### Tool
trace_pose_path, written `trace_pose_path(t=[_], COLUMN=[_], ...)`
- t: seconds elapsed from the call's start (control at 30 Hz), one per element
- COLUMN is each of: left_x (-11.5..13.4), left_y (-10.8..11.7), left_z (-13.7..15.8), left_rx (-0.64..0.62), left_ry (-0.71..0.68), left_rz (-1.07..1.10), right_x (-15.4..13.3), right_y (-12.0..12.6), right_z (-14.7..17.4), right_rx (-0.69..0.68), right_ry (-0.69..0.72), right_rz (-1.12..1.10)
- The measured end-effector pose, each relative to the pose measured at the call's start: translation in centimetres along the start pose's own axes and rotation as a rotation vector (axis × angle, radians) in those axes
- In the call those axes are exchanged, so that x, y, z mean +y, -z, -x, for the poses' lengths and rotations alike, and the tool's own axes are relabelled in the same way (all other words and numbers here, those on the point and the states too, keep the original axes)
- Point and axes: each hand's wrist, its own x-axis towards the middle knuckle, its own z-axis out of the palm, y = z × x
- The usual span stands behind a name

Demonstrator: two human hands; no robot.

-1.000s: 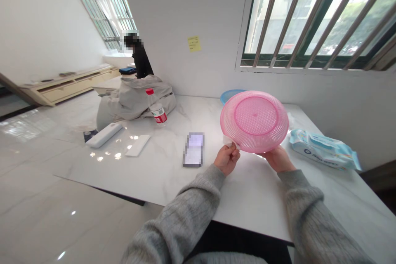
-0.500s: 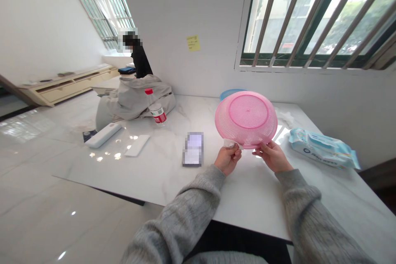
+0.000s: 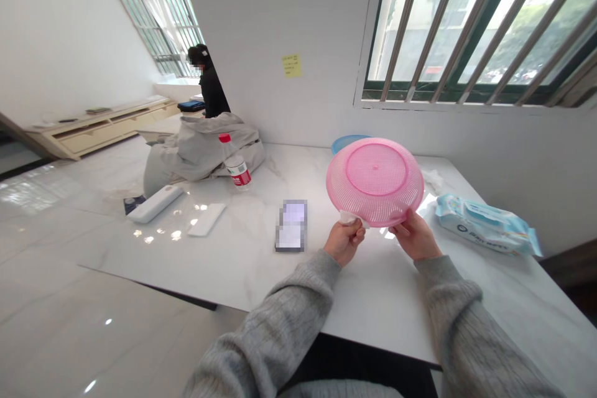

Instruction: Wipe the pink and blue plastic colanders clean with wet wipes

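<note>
Holds pink basket (image 3: 375,177) up over bench (image 3: 368,305), rt of ctr in frame, w/ both hands at near edge. Has it tilted, round ringed base facing cam, mesh sides flaring out to rim. Pinches white wipe (image 3: 347,218) b/w thumb & curled fingers of L hand (image 3: 344,242), a bit rt of ctr & below basket; has wipe up vs. near-left rim, those fingers closed tight. Grips near-right rim w/ R hand (image 3: 420,237), thumb up at rim, other fingers reaching underneath; closed on basket, but can't tell exact finger placement, partly hidden. Wears grey sleeves (image 3: 286,301), both entering from bottom of frame.

Behind basket, nr wall (image 3: 298,112): blue dish (image 3: 342,143), mostly hidden. Rt side of frame: lt-blue wipes pack (image 3: 487,225) lying nr R hand, crumpled white stuff (image 3: 433,180) farther back. Abt mid-frame, nr L hand: phone (image 3: 291,227), screen lit, pixelated. Left of that: flat white slab (image 3: 206,219), long white case (image 3: 156,204), small dark packet (image 3: 134,204) just beside case. Above those: red-capped bottle (image 3: 237,168) standing in front of heaped grey cloth (image 3: 196,152). Top mid: yellow note (image 3: 291,66) on wall. Upper rt: barred window (image 3: 466,37). Upper left: person in black (image 3: 214,93), low cabinet (image 3: 102,137).
</note>
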Motion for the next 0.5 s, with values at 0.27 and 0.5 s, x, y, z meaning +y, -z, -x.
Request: trace_pose_path(t=[0.27,0.5], left_x=[0.6,0.4], left_y=[0.3,0.5], left_z=[-0.1,-0.1], left_rx=[0.000,-0.010], left_ry=[0.010,-0.010], left_rz=[-0.026,-0.057], right_x=[-1.9,-2.8], right_y=[3.0,5.0], right_z=[-1.0,-1.1], right_rx=[0.213,0.298], right_ry=[0.118,0.241], right_rz=[-0.174,-0.029])
